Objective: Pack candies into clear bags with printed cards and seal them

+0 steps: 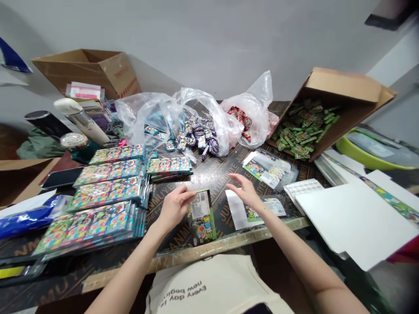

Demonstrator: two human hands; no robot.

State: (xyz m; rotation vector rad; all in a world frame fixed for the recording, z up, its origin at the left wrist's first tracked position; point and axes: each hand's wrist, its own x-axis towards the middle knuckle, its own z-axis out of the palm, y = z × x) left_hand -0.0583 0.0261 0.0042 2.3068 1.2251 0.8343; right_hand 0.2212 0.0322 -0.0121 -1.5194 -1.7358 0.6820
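Left hand: one, the left hand (pixel 175 207), its fingers brought narrowly together at the far edge of the printed packet (pixel 203 220).
Printed packet: one, flat, glossy, rectangular, black and green, laid at the near edge of the desk (pixel 157 226), between the hands.
Right hand: one, the right hand (pixel 246 192), its fingers curved and parted from the thumb, nothing seen held; contact with the white sheet (pixel 236 211) just below cannot be told.
Packet stacks: five; four large packet stacks (pixel 108 187) are lined up at left, near to far, and one small packet stack (pixel 170 165) is set to their right, all in shiny film.
Plastic bags: three, thin, crumpled, translucent plastic bags (pixel 258 100) at the far side; blue, purple and red wrapped pieces (pixel 196 135) are seen in or spilling from them.
Tipped carton: one brown cardboard tipped carton (pixel 343 87) at far right, many small green sachets (pixel 303 131) inside, too heaped to count.
Bottles: two; a white bottle (pixel 81 120) and a black bottle (pixel 47 124) at far left.
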